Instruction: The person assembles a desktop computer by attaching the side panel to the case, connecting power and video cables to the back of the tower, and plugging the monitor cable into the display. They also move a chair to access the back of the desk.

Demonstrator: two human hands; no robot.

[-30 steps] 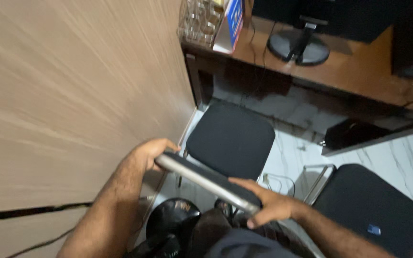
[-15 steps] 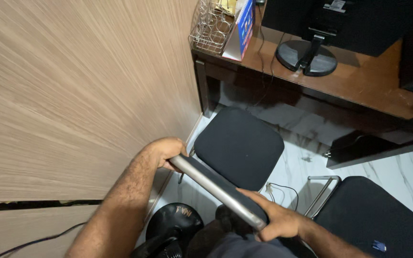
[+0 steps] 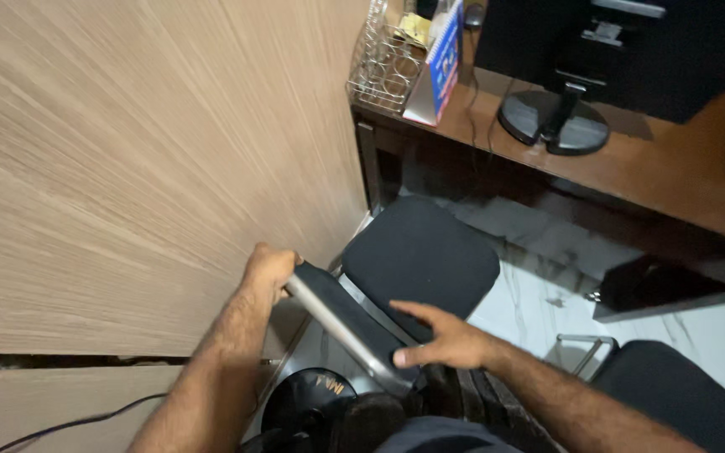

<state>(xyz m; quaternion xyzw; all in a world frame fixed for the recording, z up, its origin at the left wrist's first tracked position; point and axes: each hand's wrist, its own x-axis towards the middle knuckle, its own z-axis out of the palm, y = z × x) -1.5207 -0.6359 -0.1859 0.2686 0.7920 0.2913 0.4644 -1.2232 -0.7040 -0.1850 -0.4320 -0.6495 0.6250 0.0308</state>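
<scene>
I hold a closed dark grey laptop [image 3: 347, 325] tilted on edge above my lap. My left hand [image 3: 266, 270] grips its far upper corner, close to the wooden wall panel [image 3: 144, 168]. My right hand [image 3: 446, 340] rests on the laptop's near end with the fingers spread and the thumb at its lower edge. A black stool seat [image 3: 421, 256] stands just beyond the laptop.
A wooden desk [image 3: 656, 180] at the back carries a monitor on a round stand [image 3: 554, 126], a wire basket [image 3: 383, 71] and a blue-and-white box [image 3: 442, 67]. A second black seat [image 3: 681, 407] is at lower right. A round black object [image 3: 312, 398] lies on the marble floor.
My right hand has let go its grip on the laptop's near end and now lies spread on it. The view has tilted down toward the stool.
</scene>
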